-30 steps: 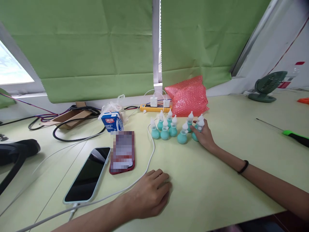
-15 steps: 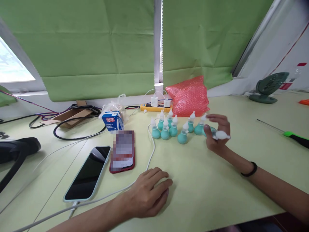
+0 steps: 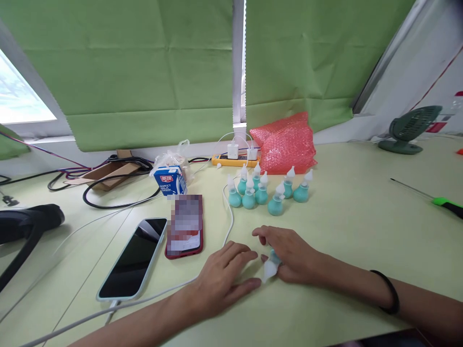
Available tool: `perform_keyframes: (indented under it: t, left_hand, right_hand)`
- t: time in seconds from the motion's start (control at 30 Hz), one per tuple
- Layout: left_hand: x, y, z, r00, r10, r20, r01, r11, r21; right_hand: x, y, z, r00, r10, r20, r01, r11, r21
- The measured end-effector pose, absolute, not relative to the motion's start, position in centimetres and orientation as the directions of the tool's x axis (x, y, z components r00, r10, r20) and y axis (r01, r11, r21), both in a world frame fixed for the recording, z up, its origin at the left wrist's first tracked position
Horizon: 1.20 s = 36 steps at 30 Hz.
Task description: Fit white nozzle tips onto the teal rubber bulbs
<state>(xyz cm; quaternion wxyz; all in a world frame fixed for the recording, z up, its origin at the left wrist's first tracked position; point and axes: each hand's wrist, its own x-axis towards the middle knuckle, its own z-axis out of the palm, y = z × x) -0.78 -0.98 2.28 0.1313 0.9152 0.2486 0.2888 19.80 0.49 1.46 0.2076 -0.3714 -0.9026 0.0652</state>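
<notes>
My right hand (image 3: 289, 254) rests low on the table, fingers curled round a teal bulb with a white nozzle (image 3: 270, 268); the white tip pokes out toward my left hand. My left hand (image 3: 222, 279) lies palm down beside it, fingers loosely spread, holding nothing, its fingertips close to the nozzle. Behind them several more teal bulbs with white nozzles (image 3: 267, 190) stand upright in a cluster on the pale green table (image 3: 361, 231).
A black-screened phone (image 3: 133, 258) and a red-cased phone (image 3: 185, 225) lie at the left, with a white cable (image 3: 229, 224). A milk carton (image 3: 169, 180), pink bubble-wrap bag (image 3: 285, 143), power strip (image 3: 231, 159), green fan (image 3: 408, 129) and green-handled screwdriver (image 3: 443, 203) are around.
My right hand lifted one teal bulb out of the cluster and brought it back toward me, down next to my left hand. My left hand barely shifted.
</notes>
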Motion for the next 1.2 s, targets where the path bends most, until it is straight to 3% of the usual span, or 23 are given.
perform_keyframes:
  t: [0.33, 0.57, 0.73, 0.9, 1.2]
  left_hand:
    - [-0.5, -0.7, 2.0, 0.752, 0.498, 0.431, 0.382, -0.863, 0.331]
    - [-0.6, -1.1, 2.5, 0.748, 0.532, 0.397, 0.401, -0.839, 0.369]
    - [-0.5, -1.0, 2.3, 0.752, 0.549, 0.366, 0.435, -0.830, 0.350]
    - [-0.6, -0.9, 2.2, 0.697, 0.624, 0.352, 0.448, -0.763, 0.466]
    - [-0.6, -0.3, 2.5, 0.604, 0.783, 0.149, 0.358, -0.434, 0.826]
  right_hand:
    - [19.8, 0.9, 0.5, -0.534, 0.673, 0.511, 0.566, 0.734, -0.375]
    - [19.5, 0.8, 0.8, -0.513, 0.645, 0.566, 0.532, 0.756, -0.380]
    - [19.5, 0.9, 0.4, -0.554, 0.605, 0.572, 0.546, 0.782, -0.300]
    - [19.3, 0.7, 0.8, -0.579, 0.586, 0.566, 0.475, 0.807, -0.350]
    - [19.3, 0.5, 0.5, -0.547, 0.563, 0.620, 0.446, 0.822, -0.353]
